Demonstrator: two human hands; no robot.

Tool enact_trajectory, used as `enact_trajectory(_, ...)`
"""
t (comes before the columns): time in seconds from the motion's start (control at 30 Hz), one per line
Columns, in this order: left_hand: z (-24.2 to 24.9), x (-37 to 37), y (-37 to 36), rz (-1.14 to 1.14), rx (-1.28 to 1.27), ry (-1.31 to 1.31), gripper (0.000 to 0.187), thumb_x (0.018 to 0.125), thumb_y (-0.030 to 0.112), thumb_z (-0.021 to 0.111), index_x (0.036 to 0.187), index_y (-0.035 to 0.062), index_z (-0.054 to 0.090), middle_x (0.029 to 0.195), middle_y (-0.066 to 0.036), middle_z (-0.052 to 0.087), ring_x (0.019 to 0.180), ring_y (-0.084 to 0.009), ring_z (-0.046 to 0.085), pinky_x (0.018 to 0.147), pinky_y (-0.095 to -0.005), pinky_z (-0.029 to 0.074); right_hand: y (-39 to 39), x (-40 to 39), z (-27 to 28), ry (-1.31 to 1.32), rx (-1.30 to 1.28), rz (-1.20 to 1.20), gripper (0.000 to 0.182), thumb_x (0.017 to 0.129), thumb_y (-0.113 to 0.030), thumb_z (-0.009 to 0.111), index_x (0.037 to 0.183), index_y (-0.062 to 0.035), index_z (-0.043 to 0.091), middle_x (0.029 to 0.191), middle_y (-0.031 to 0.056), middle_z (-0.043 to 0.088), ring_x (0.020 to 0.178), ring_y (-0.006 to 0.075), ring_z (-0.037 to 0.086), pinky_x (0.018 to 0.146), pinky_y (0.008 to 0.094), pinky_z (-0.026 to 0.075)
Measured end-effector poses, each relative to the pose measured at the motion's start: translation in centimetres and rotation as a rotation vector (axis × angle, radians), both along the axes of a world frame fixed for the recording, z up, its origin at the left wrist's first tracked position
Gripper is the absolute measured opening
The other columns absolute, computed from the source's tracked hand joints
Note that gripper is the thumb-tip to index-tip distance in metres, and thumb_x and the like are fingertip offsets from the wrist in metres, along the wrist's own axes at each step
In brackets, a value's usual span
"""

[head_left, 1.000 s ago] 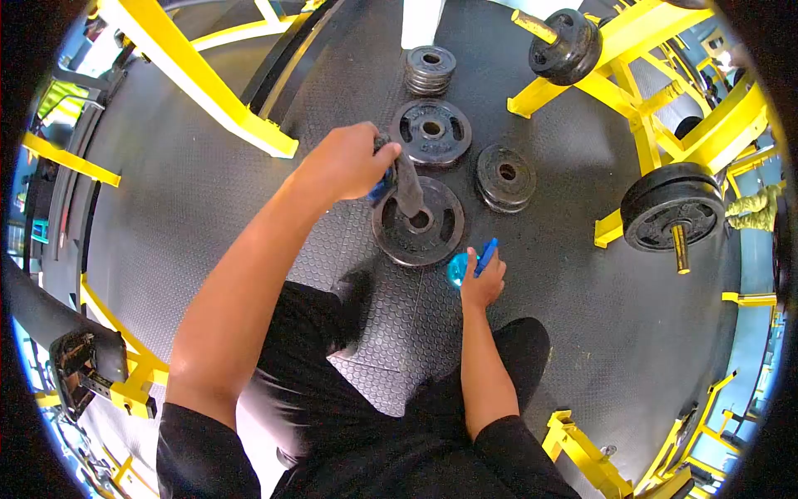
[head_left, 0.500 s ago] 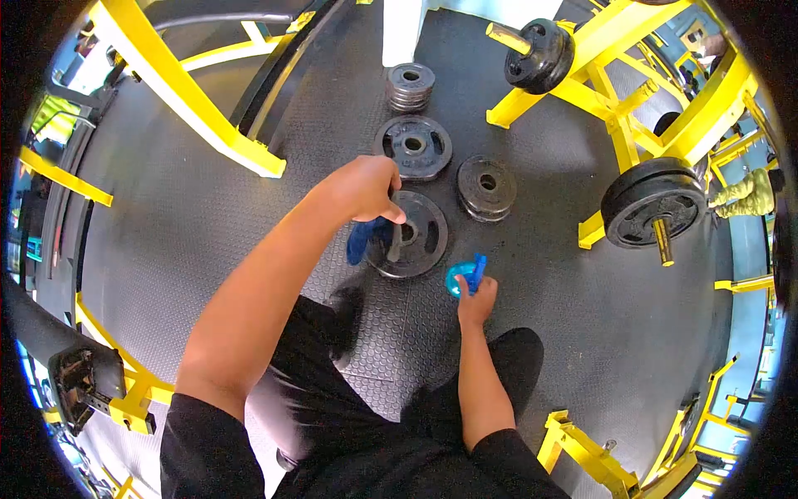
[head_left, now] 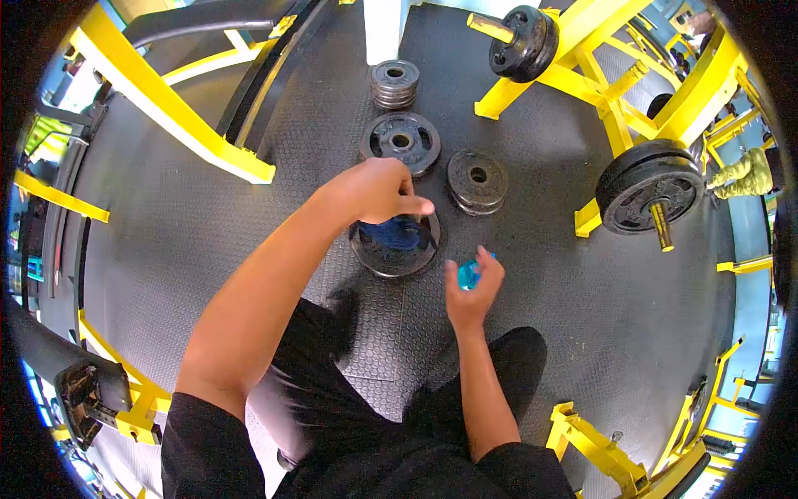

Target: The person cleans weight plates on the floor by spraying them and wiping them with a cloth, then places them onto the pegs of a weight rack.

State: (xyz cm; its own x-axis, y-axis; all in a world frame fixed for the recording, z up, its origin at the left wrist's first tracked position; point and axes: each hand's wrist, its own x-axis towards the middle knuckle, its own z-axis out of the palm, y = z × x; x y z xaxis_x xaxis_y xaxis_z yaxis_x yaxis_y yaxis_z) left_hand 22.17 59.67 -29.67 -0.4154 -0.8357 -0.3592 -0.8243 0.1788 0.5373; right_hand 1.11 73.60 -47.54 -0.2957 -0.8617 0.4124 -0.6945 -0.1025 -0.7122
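Note:
Over the nearest weight plate (head_left: 384, 264), my left hand (head_left: 381, 190) grips a dark blue cloth (head_left: 395, 234) that hangs below the palm and covers part of the plate. My right hand (head_left: 474, 299) is beside a turquoise bottle (head_left: 469, 274), its thumb and fingers spread apart around it. The hand partly hides the bottle. Another large plate (head_left: 416, 140) lies just beyond my left hand. To its right rests a short stack of smaller plates (head_left: 478, 179).
A stack of small plates (head_left: 394, 83) stands farther back by a white post (head_left: 382, 33). Yellow rack frames (head_left: 183, 100) rise at the left, and a yellow plate rack (head_left: 611, 104) with mounted plates (head_left: 652, 195) at the right. A yellow frame (head_left: 598, 453) is at lower right.
My right hand's fingers have spread from their hold on the bottle. My left hand has turned, its thumb pointing right, and the cloth has shifted over the plate. The view has moved slightly.

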Motion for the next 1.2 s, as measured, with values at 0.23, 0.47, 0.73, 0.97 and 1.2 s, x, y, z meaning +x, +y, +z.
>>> enact_trajectory(0.23, -1.1, 1.3, 0.1, -0.123, 0.055, 0.054, 0.051, 0.072, 0.029, 0.085, 0.112, 0.0040, 0.066, 0.100, -0.014, 0.066, 0.092, -0.0281, 0.065, 0.080, -0.0384, 0.050, -5.8, 3.2, 4.6, -0.306, 0.114, 0.396, 0.031, 0.085, -0.004, 0.070, 0.115, -0.0026, 0.061, 0.082, 0.0145, 0.067, 0.076, 0.0241, 0.068, 0.069, 0.0359, 0.053)
enact_trajectory(0.47, -0.8, 1.0, -0.4, -0.098, 0.042, 0.188, 0.041, 0.071, 0.010, 0.082, 0.107, 0.0038, 0.064, 0.089, -0.009, 0.062, 0.085, -0.0232, 0.062, 0.075, -0.0366, 0.049, -7.1, 4.9, 4.8, -0.255, 0.324, 0.624, 0.020, 0.091, -0.007, 0.066, 0.109, 0.0008, 0.064, 0.102, 0.0166, 0.069, 0.092, 0.0236, 0.068, 0.081, 0.0347, 0.052)
enact_trajectory(0.73, -0.8, 3.1, -0.8, -0.130, -0.390, 0.103, 0.029, 0.072, -0.003, 0.075, 0.098, 0.0053, 0.064, 0.085, -0.013, 0.063, 0.089, -0.0347, 0.064, 0.078, -0.0420, 0.051, -8.6, 2.9, 5.4, 0.029, -0.219, 0.359, 0.016, 0.085, -0.002, 0.064, 0.101, -0.0040, 0.066, 0.091, 0.0144, 0.064, 0.088, 0.0340, 0.062, 0.079, 0.0404, 0.048)
enact_trajectory(0.97, -6.0, 4.8, 3.2, -0.131, -0.125, -0.326, 0.040, 0.078, 0.016, 0.077, 0.116, 0.0102, 0.064, 0.100, -0.017, 0.063, 0.103, -0.0365, 0.062, 0.090, -0.0442, 0.051, -1.7, 3.1, -5.2, 0.418, 0.213, 0.597, 0.029, 0.079, -0.021, 0.071, 0.103, -0.0055, 0.065, 0.119, 0.0152, 0.056, 0.115, 0.0329, 0.052, 0.097, 0.0468, 0.040)
enact_trajectory(1.2, -10.9, 6.6, -2.1, -0.308, -0.066, -0.479, 0.042, 0.083, 0.019, 0.071, 0.123, 0.0124, 0.062, 0.116, -0.015, 0.064, 0.109, -0.0339, 0.064, 0.088, -0.0470, 0.053, -4.7, 6.2, -12.0, 0.637, 0.473, 0.690, 0.074, 0.095, -0.045, 0.052, 0.152, -0.0060, 0.027, 0.161, 0.0140, 0.022, 0.149, 0.0321, 0.019, 0.120, 0.0486, 0.018)
